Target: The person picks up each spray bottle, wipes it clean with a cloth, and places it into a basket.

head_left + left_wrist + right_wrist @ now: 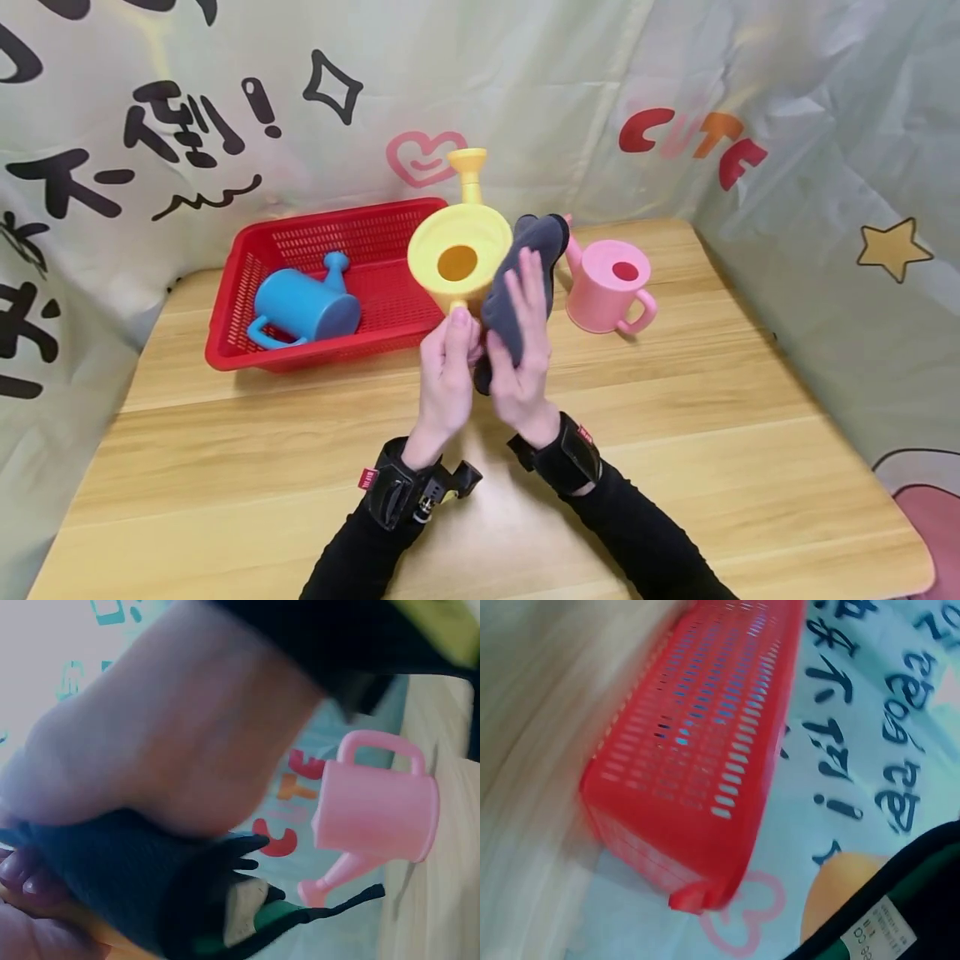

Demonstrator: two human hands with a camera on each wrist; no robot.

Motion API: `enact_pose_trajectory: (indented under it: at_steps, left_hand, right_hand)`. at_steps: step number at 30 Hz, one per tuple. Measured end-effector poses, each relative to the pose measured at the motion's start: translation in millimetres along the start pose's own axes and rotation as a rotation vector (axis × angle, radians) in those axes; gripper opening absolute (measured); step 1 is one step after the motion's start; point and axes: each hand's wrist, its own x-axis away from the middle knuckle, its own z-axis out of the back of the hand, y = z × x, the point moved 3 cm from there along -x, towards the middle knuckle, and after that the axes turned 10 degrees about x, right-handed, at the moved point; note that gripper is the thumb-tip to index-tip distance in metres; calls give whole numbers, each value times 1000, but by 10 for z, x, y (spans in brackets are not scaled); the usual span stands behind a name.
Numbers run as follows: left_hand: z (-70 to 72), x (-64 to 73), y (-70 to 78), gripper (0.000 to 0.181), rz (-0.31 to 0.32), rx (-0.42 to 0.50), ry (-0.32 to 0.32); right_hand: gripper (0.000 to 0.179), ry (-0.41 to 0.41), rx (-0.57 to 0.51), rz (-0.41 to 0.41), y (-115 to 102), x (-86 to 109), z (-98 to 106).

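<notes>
My left hand (444, 383) grips the handle of a yellow watering can (491, 229), thumb on top. The can is raised over the table with its spout pointing away. Against the can's right side, my right hand (525, 367) presses a dark grey cloth (546, 237) with black edging, its fingers straight. In the left wrist view the cloth (120, 862) wraps partly round, showing a green inner side. A white label (881, 930) on it appears in the right wrist view, beside a bit of the yellow can (836, 889). The fingers of my left hand are partly hidden.
A red basket (337, 346) stands at the back left, with a blue watering can (303, 308) lying in it. Behind my right hand, a pink watering can (600, 296) stands upright on the wooden table (300, 467). A printed curtain (540, 75) hangs behind.
</notes>
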Motion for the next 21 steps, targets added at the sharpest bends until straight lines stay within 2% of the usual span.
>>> enact_pose_trajectory:
  at_steps: [3, 5, 11, 14, 17, 21]
  left_hand:
    - [30, -19, 17, 58, 40, -42, 41]
    - [20, -11, 4, 57, 66, -46, 35]
    - [-75, 40, -17, 51, 93, -5, -69]
    - [-104, 46, 4, 49, 100, 10, -95]
    - [-107, 50, 14, 49, 91, -4, -75]
    - [-86, 62, 20, 57, 94, -12, -10]
  right_hand:
    - [48, -29, 51, 93, -11, 37, -42]
    - [48, -42, 53, 100, 27, 34, -31]
    - [47, -37, -36, 32, 185, -8, 47]
    - [48, -44, -64, -13, 211, -21, 68]
    - [51, -61, -69, -38, 193, -35, 68]
    - [51, -78, -95, -25, 151, -45, 45]
